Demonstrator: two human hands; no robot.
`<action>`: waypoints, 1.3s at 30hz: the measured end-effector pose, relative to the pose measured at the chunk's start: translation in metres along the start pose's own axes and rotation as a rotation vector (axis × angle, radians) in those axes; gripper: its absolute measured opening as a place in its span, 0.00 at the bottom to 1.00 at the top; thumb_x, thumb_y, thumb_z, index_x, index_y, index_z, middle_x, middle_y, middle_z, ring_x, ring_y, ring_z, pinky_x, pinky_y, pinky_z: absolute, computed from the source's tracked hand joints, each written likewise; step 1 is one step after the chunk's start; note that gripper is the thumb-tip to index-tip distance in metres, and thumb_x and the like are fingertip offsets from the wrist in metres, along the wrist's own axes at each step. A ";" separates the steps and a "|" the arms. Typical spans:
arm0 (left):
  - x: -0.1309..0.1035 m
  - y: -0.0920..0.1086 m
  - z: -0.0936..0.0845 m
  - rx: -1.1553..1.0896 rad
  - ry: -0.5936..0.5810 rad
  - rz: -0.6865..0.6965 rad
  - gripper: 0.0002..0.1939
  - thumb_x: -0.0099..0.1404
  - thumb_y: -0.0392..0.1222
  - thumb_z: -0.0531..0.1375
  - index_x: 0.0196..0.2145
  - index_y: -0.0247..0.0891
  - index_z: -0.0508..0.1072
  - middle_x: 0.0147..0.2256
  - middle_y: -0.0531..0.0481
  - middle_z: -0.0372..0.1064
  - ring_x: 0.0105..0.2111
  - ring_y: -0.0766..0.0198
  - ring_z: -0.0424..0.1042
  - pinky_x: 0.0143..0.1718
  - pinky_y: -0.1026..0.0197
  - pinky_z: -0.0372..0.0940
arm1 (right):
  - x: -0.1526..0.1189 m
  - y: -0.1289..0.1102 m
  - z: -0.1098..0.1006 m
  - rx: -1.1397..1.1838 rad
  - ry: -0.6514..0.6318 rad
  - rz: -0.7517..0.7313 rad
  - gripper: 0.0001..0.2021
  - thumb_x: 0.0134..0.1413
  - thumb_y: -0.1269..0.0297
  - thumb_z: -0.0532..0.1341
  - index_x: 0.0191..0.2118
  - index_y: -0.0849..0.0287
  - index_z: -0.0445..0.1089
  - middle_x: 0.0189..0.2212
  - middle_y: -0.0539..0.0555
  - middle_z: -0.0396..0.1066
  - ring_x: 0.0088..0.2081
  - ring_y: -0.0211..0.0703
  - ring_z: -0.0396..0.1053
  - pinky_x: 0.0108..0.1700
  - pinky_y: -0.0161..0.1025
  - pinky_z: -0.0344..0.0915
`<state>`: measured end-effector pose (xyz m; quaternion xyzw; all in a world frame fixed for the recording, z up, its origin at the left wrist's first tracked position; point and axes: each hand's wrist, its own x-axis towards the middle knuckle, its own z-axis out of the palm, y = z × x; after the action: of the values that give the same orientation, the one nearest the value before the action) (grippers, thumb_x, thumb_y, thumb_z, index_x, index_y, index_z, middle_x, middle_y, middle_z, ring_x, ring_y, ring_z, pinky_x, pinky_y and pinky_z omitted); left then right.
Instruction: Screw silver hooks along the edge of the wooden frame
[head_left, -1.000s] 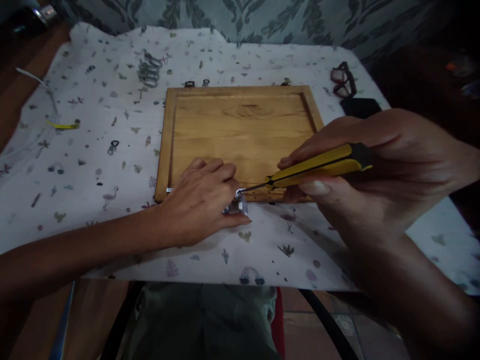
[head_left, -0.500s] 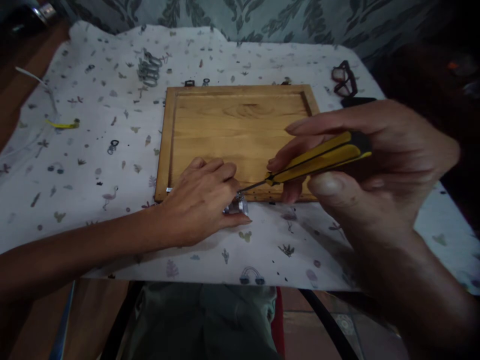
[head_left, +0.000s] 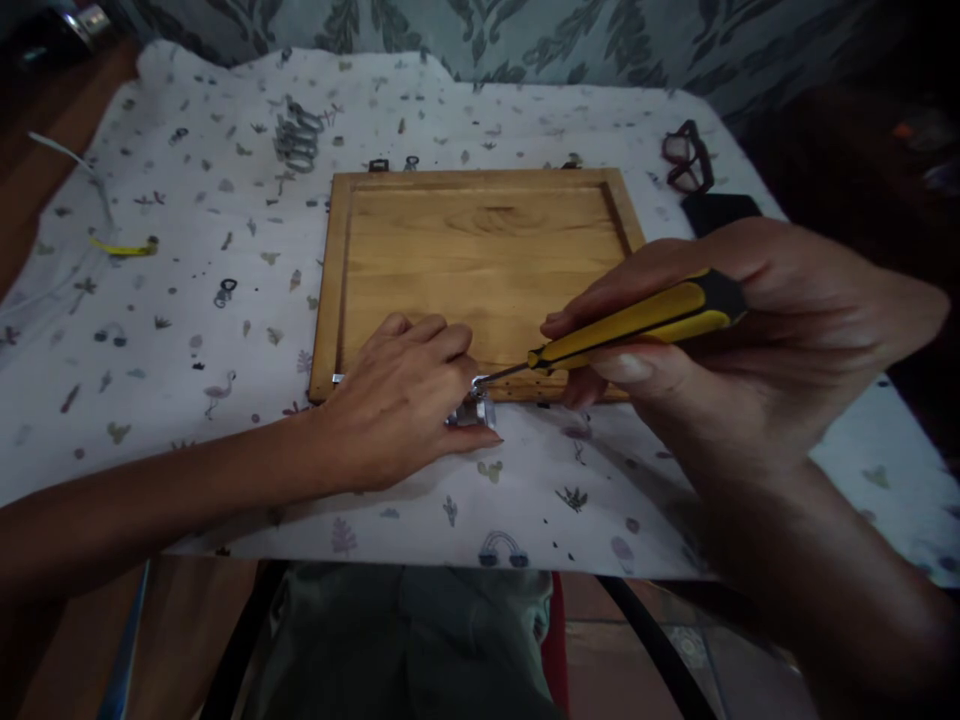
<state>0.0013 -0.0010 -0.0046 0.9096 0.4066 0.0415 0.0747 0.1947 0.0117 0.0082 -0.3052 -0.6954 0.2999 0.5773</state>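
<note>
A wooden box or framed panel [head_left: 480, 260] lies on the patterned tablecloth. At its near edge, my left hand [head_left: 409, 400] is closed on a small shiny metal latch [head_left: 474, 408], holding it against the wood; part of the latch is hidden under my fingers. My right hand [head_left: 720, 340] grips a screwdriver [head_left: 637, 322] by its yellow and black handle. The thin shaft slants down to the left, and its tip meets the latch beside my left fingers. Whether a screw sits under the tip, I cannot tell. Small dark holes show along the near edge of the wood.
Several grey metal pieces [head_left: 298, 138] lie at the back left. Glasses [head_left: 688, 158] and a flat black object [head_left: 720, 212] are at the back right. A white cord [head_left: 105, 200] and a yellow strip [head_left: 126, 247] lie on the left of the tablecloth [head_left: 247, 230].
My right hand has shifted its fingers around the screwdriver handle, and the hand sits slightly lower and further right. The screwdriver tip stays at the latch. My left hand has not moved.
</note>
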 end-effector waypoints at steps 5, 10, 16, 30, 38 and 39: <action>0.000 0.000 0.001 -0.003 -0.011 -0.005 0.26 0.64 0.62 0.66 0.41 0.33 0.81 0.38 0.44 0.71 0.44 0.50 0.70 0.44 0.51 0.59 | 0.000 -0.001 -0.001 -0.011 -0.019 0.007 0.07 0.46 0.59 0.78 0.32 0.47 0.82 0.27 0.50 0.78 0.20 0.44 0.73 0.14 0.40 0.67; -0.001 -0.001 0.003 -0.003 0.022 0.006 0.26 0.64 0.63 0.66 0.41 0.33 0.81 0.38 0.44 0.72 0.43 0.50 0.70 0.44 0.51 0.59 | 0.001 -0.001 0.000 -0.024 -0.015 0.003 0.07 0.45 0.59 0.78 0.31 0.47 0.81 0.26 0.50 0.78 0.19 0.44 0.72 0.13 0.41 0.67; 0.000 0.000 0.003 0.002 0.018 0.004 0.26 0.64 0.63 0.66 0.41 0.33 0.81 0.37 0.45 0.72 0.43 0.50 0.70 0.44 0.52 0.59 | 0.001 -0.003 -0.003 -0.053 -0.060 -0.019 0.06 0.49 0.64 0.76 0.35 0.46 0.83 0.28 0.50 0.79 0.19 0.43 0.72 0.13 0.40 0.66; 0.000 0.000 -0.001 0.004 -0.014 -0.004 0.25 0.65 0.61 0.66 0.39 0.32 0.80 0.38 0.44 0.72 0.44 0.50 0.71 0.44 0.52 0.59 | -0.002 -0.005 -0.014 -0.137 -0.150 -0.038 0.14 0.56 0.67 0.71 0.44 0.38 0.82 0.36 0.48 0.82 0.25 0.45 0.76 0.18 0.42 0.73; -0.002 -0.003 0.004 0.019 0.049 0.018 0.25 0.64 0.62 0.66 0.38 0.33 0.80 0.37 0.45 0.72 0.43 0.51 0.70 0.42 0.53 0.58 | -0.001 -0.004 -0.011 -0.153 -0.158 -0.031 0.07 0.58 0.61 0.70 0.41 0.39 0.82 0.35 0.48 0.82 0.26 0.47 0.77 0.21 0.44 0.75; -0.002 -0.003 0.004 0.016 0.050 0.018 0.25 0.64 0.62 0.67 0.37 0.33 0.80 0.37 0.45 0.72 0.43 0.51 0.70 0.42 0.53 0.58 | -0.002 -0.004 -0.012 -0.166 -0.147 -0.007 0.05 0.59 0.58 0.69 0.41 0.40 0.81 0.36 0.49 0.82 0.27 0.48 0.78 0.23 0.45 0.77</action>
<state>-0.0018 -0.0015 -0.0093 0.9126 0.4002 0.0615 0.0567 0.2066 0.0085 0.0115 -0.3269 -0.7592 0.2609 0.4986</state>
